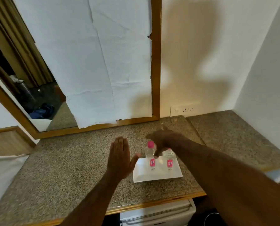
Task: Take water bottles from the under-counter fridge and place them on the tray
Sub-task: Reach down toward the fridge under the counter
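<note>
Two clear water bottles with pink caps and pink labels stand upright on a white rectangular tray [142,174] on the speckled stone counter. The left bottle [150,154] shows its cap. My right hand [163,141] hovers over the right bottle [169,159], fingers curled down around its top, and hides its cap. Whether the fingers grip that bottle cannot be told. My left hand [119,158] is held flat and open just left of the tray, holding nothing. The white under-counter fridge [157,212] shows below the counter's front edge, its door shut.
A wood-framed mirror [155,62], mostly covered by white paper, leans on the wall behind the counter. A wall socket [185,109] sits low on the back wall. A white wall closes the right side. A white cloth [3,173] lies at the left.
</note>
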Tool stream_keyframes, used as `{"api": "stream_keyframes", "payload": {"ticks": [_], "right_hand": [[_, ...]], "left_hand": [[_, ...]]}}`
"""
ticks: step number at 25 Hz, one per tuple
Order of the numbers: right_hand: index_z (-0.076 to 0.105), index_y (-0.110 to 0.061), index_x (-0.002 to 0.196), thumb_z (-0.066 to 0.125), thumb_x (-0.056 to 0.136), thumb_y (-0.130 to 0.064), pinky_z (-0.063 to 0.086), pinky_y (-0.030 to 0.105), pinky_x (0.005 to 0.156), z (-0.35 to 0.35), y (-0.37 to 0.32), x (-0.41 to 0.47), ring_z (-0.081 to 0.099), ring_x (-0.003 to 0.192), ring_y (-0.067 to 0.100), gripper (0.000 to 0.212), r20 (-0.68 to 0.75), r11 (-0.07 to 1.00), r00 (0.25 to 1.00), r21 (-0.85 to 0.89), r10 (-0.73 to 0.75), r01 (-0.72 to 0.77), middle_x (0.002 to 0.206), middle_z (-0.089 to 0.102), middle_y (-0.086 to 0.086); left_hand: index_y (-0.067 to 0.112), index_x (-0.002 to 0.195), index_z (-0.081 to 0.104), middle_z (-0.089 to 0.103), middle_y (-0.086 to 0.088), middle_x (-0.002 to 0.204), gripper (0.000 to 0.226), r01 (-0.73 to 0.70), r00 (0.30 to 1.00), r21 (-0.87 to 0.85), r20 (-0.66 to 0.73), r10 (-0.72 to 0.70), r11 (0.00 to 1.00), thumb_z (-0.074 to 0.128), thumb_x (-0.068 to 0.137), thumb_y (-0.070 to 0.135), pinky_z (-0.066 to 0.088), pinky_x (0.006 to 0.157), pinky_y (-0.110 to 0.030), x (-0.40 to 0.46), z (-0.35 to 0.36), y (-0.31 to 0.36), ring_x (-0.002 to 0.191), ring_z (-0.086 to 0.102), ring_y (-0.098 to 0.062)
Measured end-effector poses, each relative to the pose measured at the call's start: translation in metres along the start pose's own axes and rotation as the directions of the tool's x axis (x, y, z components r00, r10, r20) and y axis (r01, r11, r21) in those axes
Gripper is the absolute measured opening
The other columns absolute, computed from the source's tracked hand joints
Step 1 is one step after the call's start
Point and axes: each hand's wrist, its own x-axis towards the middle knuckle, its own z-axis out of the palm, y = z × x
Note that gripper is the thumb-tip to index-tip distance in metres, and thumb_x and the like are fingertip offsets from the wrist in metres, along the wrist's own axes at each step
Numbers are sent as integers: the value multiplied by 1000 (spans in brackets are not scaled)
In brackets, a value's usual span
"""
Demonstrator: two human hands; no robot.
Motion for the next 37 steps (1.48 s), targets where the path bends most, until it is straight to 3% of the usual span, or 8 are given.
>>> {"api": "stream_keyframes", "payload": {"ticks": [4, 6, 8, 10, 18, 23, 30, 37], "right_hand": [[52, -27, 124, 68, 82, -12, -18, 62, 109, 27, -19, -5, 48, 129, 26, 47, -189, 994, 980, -95, -65, 48, 122, 67, 0], [57, -26, 115, 62, 87, -13, 5, 64, 115, 18, -25, -23, 56, 117, 23, 31, -215, 994, 974, -98, -72, 51, 115, 68, 1], [59, -24, 112, 62, 88, -18, 47, 47, 92, 4, -23, -48, 60, 97, 20, 25, -204, 996, 975, -42, -86, 79, 109, 68, 2], [61, -22, 112, 66, 85, -20, 46, 32, 69, -2, -11, -82, 59, 92, 19, 27, -165, 996, 983, -45, -85, 78, 105, 66, 1], [65, -12, 110, 59, 85, -8, 56, 41, 83, 124, 106, -174, 61, 100, 28, 25, 20, 983, 985, 69, 170, -171, 111, 66, 10], [64, -16, 103, 57, 85, -13, 54, 39, 76, 271, 170, -166, 63, 96, 35, 20, 6, 853, 902, 323, 431, -410, 104, 66, 14], [59, -16, 123, 62, 85, -18, 52, 44, 91, 466, 189, -116, 59, 114, 35, 38, 192, 710, 818, 416, 543, -569, 125, 62, 13], [52, -13, 129, 62, 86, -17, 50, 44, 91, 554, 195, -81, 57, 116, 35, 44, 268, 630, 783, 476, 561, -614, 128, 60, 15]], "left_hand": [[-5, 143, 28, 39, -28, 147, 85, -5, 999, 33, 33, 4, 999, 33, 90, 62, 29, 116, -53, -36, 23, -3, 138, 33, -41], [-6, 141, 30, 41, -30, 144, 82, -9, 999, 26, 48, 8, 1000, 35, 91, 59, 32, 113, -55, -49, 27, 1, 135, 37, -43], [-8, 136, 37, 48, -31, 136, 76, -12, 999, -10, 38, 12, 1000, 36, 92, 53, 37, 108, -57, -62, 27, 13, 128, 44, -45], [-11, 131, 45, 54, -33, 128, 68, -59, 996, -20, 64, 60, 998, 41, 92, 45, 42, 102, -57, -77, 35, 42, 119, 51, -47], [2, 135, 46, 54, -21, 136, 47, -361, 885, -240, 216, 412, 901, 45, 94, 26, 39, 108, -45, -64, 125, 224, 126, 50, -36], [1, 147, 21, 25, -23, 157, 57, -337, 896, -81, 277, 346, 938, 28, 99, 31, 20, 119, -47, -27, 206, 280, 147, 17, -35], [2, 143, 33, 38, -22, 151, 56, -331, 939, -71, 80, 336, 941, 22, 99, 36, 30, 115, -49, -33, 245, 275, 143, 30, -35], [3, 144, 32, 37, -21, 152, 58, -301, 953, -6, 28, 301, 954, 17, 100, 38, 30, 115, -47, -32, 256, 275, 143, 30, -34]]}}
